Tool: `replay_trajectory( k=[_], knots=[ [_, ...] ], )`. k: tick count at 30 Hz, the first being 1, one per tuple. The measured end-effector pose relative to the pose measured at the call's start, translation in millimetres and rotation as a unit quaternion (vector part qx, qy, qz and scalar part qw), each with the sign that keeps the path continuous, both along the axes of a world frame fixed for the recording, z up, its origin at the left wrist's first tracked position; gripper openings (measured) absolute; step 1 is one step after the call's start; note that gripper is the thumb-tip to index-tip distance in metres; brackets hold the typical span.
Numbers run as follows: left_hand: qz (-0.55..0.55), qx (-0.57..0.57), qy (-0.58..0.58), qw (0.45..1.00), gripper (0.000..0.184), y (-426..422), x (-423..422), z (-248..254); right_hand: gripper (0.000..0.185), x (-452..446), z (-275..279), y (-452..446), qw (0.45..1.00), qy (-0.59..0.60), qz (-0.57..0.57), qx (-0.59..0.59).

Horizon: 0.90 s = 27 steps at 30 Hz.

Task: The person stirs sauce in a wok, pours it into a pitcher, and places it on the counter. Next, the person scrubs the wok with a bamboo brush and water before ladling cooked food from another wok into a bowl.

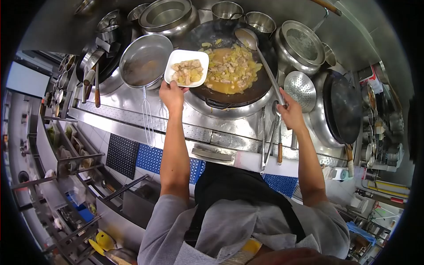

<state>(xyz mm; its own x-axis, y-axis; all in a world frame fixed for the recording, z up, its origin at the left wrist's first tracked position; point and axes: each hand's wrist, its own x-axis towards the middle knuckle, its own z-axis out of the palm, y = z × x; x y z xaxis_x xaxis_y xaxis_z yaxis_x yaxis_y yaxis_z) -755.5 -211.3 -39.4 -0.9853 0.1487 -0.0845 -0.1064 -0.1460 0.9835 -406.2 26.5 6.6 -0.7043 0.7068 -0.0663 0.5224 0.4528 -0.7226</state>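
My left hand (171, 95) grips the near edge of a white square bowl (168, 73), which holds chunks of meat and yellowish-green vegetable pieces (187, 73). The bowl is held up beside the left rim of a dark wok (210, 37). A brothy mix of similar meat and vegetables (234, 70) covers the wok's bottom. My right hand (290, 110) is closed around the handle of a long metal ladle (247, 39). Its bowl-shaped head is over the far right part of the wok, and the handle slants across the wok's right side.
Left of the wok is a large strainer (147, 59) with a wire handle. A perforated skimmer (300, 90) lies to the right, near a second dark wok (344, 108). Metal pots (227, 9) line the back. Several long utensils (279, 141) lie at the counter's front.
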Motion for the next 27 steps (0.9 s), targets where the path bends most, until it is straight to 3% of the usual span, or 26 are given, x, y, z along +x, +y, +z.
replay_trajectory(
  k=[1, 4, 7, 10, 16, 27],
  knots=[
    [0.005, -0.002, 0.000, 1.000, 0.026, -5.1, -0.1, -0.4, 0.062, -0.5, -1.6, 1.4, 0.999, -0.018, 0.013, 0.037],
    [-0.006, -0.014, -0.001, 1.000, 0.028, -16.1, 0.9, 0.1, 0.061, 0.4, -5.3, 1.3, 0.971, 0.052, -0.007, -0.234],
    [-0.022, -0.023, 0.002, 0.999, 0.029, -22.4, 1.3, -0.3, 0.063, 0.4, 16.9, -2.4, 0.875, 0.133, -0.037, -0.463],
    [-0.019, -0.016, 0.009, 1.000, 0.028, -16.8, 4.6, -2.3, 0.063, 0.1, 20.0, -5.0, 0.838, 0.159, -0.057, -0.519],
    [-0.023, -0.018, 0.016, 0.999, 0.026, -0.3, 9.8, -5.8, 0.059, -4.9, -3.0, -17.1, 0.923, 0.155, -0.034, -0.351],
    [-0.058, -0.036, 0.016, 0.998, 0.031, 19.5, 12.5, -6.8, 0.063, -6.8, 1.2, -16.2, 0.851, 0.239, -0.086, -0.459]
  ],
)
